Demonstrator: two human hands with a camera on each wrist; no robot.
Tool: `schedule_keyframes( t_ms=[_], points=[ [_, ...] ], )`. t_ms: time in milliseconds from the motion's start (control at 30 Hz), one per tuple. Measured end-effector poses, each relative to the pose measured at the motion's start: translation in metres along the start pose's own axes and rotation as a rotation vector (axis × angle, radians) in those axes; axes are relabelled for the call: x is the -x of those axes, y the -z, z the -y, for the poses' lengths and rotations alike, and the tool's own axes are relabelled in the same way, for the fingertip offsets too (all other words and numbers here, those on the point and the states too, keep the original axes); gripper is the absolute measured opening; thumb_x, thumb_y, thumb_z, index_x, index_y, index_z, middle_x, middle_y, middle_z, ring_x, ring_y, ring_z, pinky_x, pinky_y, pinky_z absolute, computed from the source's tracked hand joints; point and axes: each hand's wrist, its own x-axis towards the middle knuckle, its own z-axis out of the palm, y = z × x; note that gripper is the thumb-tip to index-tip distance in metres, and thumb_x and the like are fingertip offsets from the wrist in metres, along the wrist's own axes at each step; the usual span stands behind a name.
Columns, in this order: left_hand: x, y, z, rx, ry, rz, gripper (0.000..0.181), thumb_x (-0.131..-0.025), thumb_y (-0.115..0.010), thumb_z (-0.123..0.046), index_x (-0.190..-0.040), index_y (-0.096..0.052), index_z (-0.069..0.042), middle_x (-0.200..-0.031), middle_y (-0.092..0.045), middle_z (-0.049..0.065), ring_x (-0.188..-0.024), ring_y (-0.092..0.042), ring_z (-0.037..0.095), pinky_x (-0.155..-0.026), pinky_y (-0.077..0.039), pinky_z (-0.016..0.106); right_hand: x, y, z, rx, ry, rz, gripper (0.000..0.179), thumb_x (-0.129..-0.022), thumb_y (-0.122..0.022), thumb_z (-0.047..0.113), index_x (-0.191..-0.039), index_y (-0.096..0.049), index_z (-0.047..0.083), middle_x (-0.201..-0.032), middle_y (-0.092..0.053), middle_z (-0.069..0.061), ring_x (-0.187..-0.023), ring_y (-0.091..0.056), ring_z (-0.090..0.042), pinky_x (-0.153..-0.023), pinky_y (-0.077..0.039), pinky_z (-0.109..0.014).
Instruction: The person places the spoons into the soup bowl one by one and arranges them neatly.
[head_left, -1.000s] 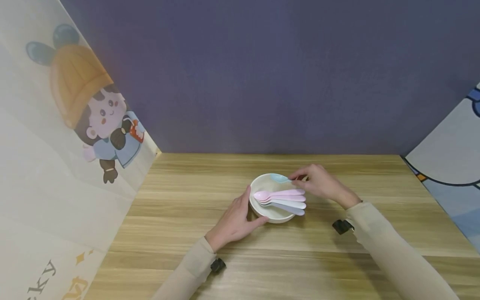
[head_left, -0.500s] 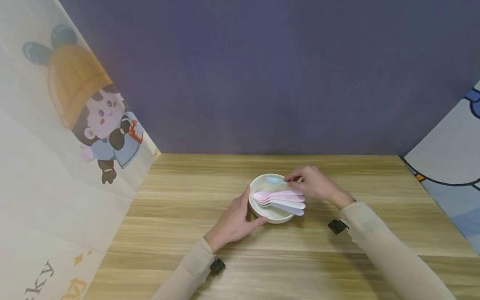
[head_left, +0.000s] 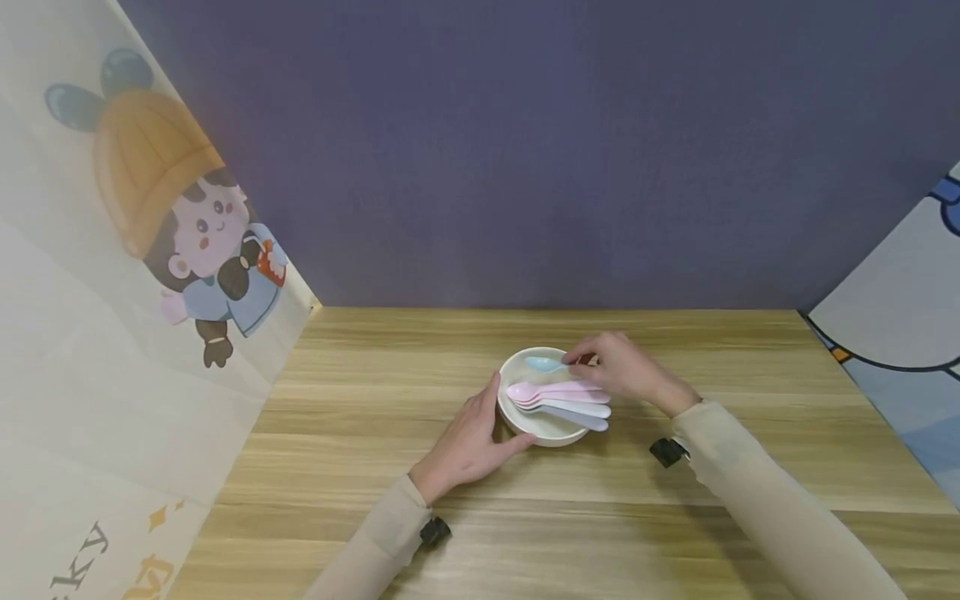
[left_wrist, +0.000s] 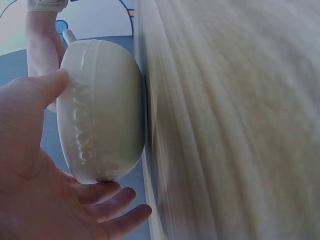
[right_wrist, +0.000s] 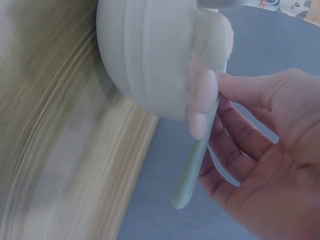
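In the head view a cream bowl [head_left: 553, 440] sits on the wooden table. My left hand [head_left: 467, 440] holds its left side, thumb at the near rim and fingers against the far left wall. Several spoons lie across the bowl with handles past its right rim: pink spoons [head_left: 555, 388], a white spoon [head_left: 592, 410] and a lavender spoon [head_left: 587, 419]. My right hand [head_left: 624, 367] pinches a light blue spoon [head_left: 542, 364] over the bowl's far part. In the right wrist view its handle [right_wrist: 186, 177] extends beyond the pinching fingers. Whether that spoon touches the bowl I cannot tell.
The wooden table [head_left: 360, 433] meets a dark blue-purple panel [head_left: 480, 167] at its back edge. At left stands a pale panel with a cartoon figure [head_left: 202, 225]; another printed panel [head_left: 892, 317] stands at right. A small black device [head_left: 669, 452] hangs at the right sleeve.
My right hand has moved slightly left with the light blue spoon, bringing the spoon's bowl end further inward over the cream bowl. My left hand and the other spoons stay put.
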Motion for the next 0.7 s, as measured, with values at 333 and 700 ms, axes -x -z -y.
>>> schedule_keyframes(
  t_ms=[333,700],
  points=[
    [0.0000,0.0000,-0.0004,-0.001,-0.010,0.000,0.115,-0.097,-0.064,-0.070,-0.171,-0.007,-0.003,-0.175,-0.027,0.017,-0.159,-0.035,0.036,-0.130,-0.035,0.049,-0.0030,-0.0044,-0.0009,-0.015,-0.011,0.026,0.019,-0.096,-0.074,0.004,-0.113,-0.082,0.003,-0.113,-0.081,-0.016,-0.095,-0.075,-0.021,-0.080,-0.063,-0.038],
    [0.0001,-0.0002,-0.0005,-0.004,-0.011,-0.009,0.115,-0.097,-0.064,-0.070,-0.171,-0.009,-0.001,-0.174,-0.029,0.019,-0.157,-0.038,0.037,-0.129,-0.036,0.049,-0.0076,-0.0105,-0.0002,-0.016,0.007,0.037,0.019,-0.093,-0.075,0.002,-0.111,-0.082,0.001,-0.110,-0.081,-0.018,-0.083,-0.070,-0.014,-0.069,-0.056,-0.023]
  ],
)
